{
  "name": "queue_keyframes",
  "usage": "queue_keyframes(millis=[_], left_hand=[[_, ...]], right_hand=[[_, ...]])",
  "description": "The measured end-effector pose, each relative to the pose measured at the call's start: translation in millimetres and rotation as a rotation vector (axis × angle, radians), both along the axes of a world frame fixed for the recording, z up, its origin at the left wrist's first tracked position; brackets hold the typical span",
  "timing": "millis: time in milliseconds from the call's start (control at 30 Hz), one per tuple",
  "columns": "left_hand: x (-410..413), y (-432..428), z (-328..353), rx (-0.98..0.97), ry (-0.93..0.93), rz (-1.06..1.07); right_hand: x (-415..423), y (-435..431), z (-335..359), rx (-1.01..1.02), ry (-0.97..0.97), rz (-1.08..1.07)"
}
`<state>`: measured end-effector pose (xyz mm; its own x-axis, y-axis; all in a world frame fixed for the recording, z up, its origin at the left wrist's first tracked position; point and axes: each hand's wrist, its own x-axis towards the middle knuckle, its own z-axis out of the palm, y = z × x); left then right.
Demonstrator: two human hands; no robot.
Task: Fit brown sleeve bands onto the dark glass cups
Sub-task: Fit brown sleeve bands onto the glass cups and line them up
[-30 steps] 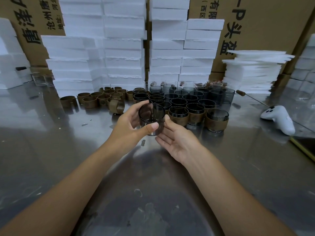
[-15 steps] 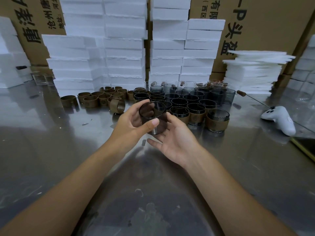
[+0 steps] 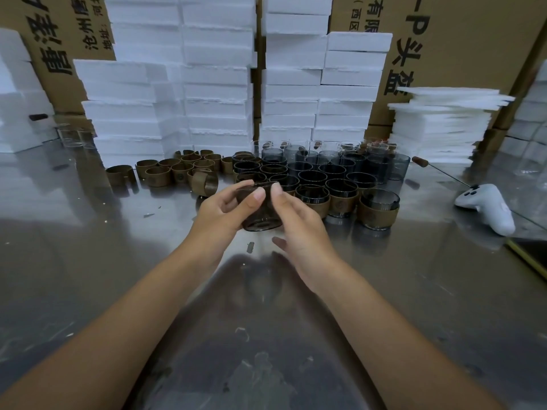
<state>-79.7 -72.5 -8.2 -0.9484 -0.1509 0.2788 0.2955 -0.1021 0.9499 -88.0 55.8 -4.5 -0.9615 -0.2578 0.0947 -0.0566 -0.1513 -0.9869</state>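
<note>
1. Smoky dark glass cup (image 3: 262,214): I see it held just above the steel table (image 3: 88,247), near the brown-sleeved cups (image 3: 340,199).
2. Left hand (image 3: 220,214): fingers and thumb curled round it.
3. Right hand (image 3: 302,229): thumb pinching its rim.

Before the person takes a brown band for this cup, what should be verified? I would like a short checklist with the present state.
1. Held cup carries no band yet: ok.
2. Left hand grips the held cup firmly: ok.
3. Right hand is free to fetch a band: not ok, it also holds the cup.
4. Loose bands lie uncovered, left of the cups: ok.
5. Glass is free of cracks: cannot tell.
</note>
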Motion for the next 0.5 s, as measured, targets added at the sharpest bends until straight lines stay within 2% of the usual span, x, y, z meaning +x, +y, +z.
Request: queue_keyframes(millis=[67,200,500], left_hand=[[1.2,0.4,0.6,0.031,-0.015,-0.067],[2.6,0.3,0.3,0.05,-0.048,-0.168],[1.4,-0.5,0.7,0.174,-0.07,-0.234]], right_hand=[[1.8,-0.2,-1.2,0.003,0.096,-0.009],[3.2,0.7,-2.7,0.011,0.154,-0.036],[1.0,4.0,-1.5,-0.02,0.091,-0.069]])
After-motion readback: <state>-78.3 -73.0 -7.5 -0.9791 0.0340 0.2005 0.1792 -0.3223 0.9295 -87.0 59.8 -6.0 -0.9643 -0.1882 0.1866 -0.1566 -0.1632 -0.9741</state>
